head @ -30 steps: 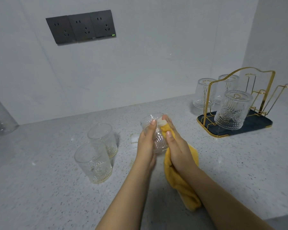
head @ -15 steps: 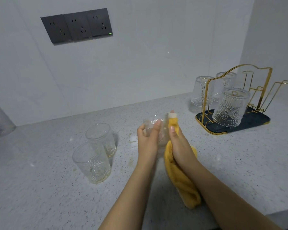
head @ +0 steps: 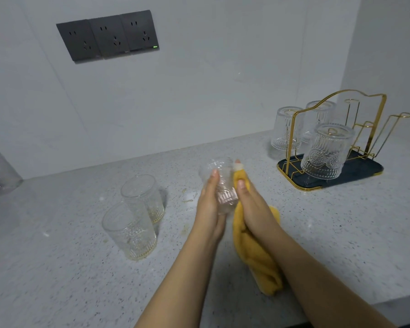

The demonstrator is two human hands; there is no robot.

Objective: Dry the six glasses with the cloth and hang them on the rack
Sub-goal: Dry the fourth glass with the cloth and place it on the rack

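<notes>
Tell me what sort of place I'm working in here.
Most likely a home kitchen counter: a speckled stone worktop set in a tiled corner, a bank of wall sockets above it, and a gold wire glass rack on a dark drip tray.

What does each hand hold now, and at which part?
The left hand holds a glass around its side wall. The right hand holds the yellow cloth against that glass.

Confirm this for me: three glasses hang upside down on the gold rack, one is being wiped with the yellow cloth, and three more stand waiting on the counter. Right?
Not quite. The head view shows only two glasses waiting upright on the counter, not three. The rest holds: three upside down on the gold rack, and one glass held between the left hand and the right hand with the yellow cloth.
</notes>
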